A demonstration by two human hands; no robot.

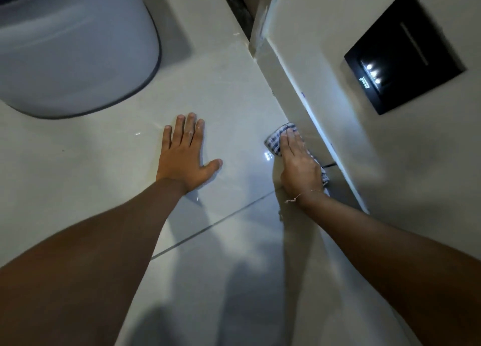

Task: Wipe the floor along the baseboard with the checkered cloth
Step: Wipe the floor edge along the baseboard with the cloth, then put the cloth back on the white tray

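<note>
A blue-and-white checkered cloth (pixel 275 140) lies on the glossy pale tiled floor (pixel 234 106), right against the white baseboard (pixel 307 103) that runs diagonally from upper middle to lower right. My right hand (pixel 299 167) presses flat on the cloth and covers most of it; only the cloth's far end and a strip by the wall show. My left hand (pixel 183 154) rests flat on the floor with fingers spread, well to the left of the cloth, holding nothing.
A large rounded pale grey container (pixel 73 48) stands on the floor at upper left. A black wall panel (pixel 403 51) with three small lights sits on the wall at right. A dark gap (pixel 239 4) opens beside the wall corner at top. A tile joint crosses the floor under my arms.
</note>
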